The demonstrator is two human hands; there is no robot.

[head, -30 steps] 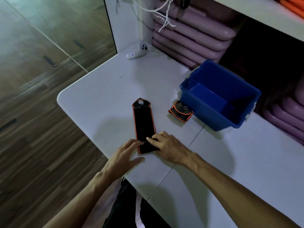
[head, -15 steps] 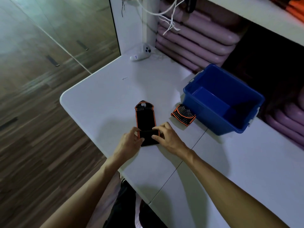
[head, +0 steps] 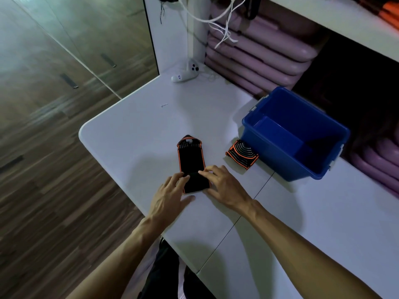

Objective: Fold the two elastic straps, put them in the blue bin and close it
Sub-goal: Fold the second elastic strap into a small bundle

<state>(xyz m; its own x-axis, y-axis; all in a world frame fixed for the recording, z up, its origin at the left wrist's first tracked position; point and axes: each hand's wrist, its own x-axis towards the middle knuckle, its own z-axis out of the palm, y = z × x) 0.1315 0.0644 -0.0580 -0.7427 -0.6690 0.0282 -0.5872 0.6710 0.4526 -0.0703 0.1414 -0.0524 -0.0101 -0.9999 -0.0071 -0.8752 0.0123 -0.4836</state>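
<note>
A black elastic strap with orange edges (head: 191,160) lies on the white table (head: 133,134), its near end doubled over onto itself. My left hand (head: 170,197) and my right hand (head: 222,186) press that folded near end from both sides, fingertips on the fabric. A second strap (head: 241,155), folded small, lies against the near left wall of the blue bin (head: 278,162). The bin stands open and looks empty; no lid is in view.
A white handheld controller (head: 185,73) lies at the far corner, with white cables hanging above it. A small screw (head: 164,105) sits on the table. Stacked purple mats (head: 259,55) fill the shelf behind the bin. The table's rounded edge drops off on the left.
The strap's near end has been folded away from me, so the strap lies shorter than a second ago. Both hands followed the fold forward and now press it flat.
</note>
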